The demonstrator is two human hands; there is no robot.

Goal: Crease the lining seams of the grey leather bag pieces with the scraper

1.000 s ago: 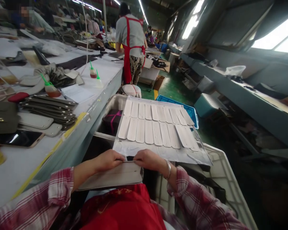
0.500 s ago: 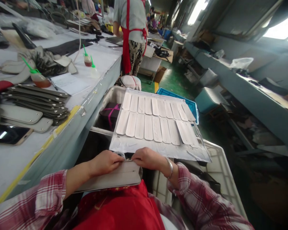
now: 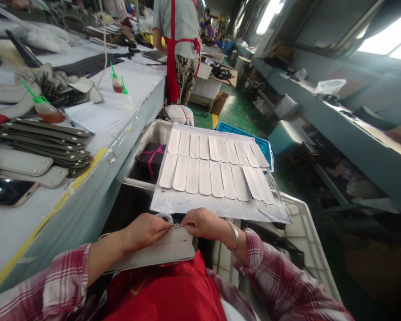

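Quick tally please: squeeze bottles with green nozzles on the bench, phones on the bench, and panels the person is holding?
Green-nozzle bottles: 3
Phone: 1
Grey panel, pinched by left hand and right hand: 1
Total: 5

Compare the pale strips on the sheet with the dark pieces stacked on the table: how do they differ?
The pale strips are off-white, narrow and laid side by side in two rows on a sheet. The dark pieces are grey-black, longer and piled on one another on the table. Both have rounded ends and lie flat.
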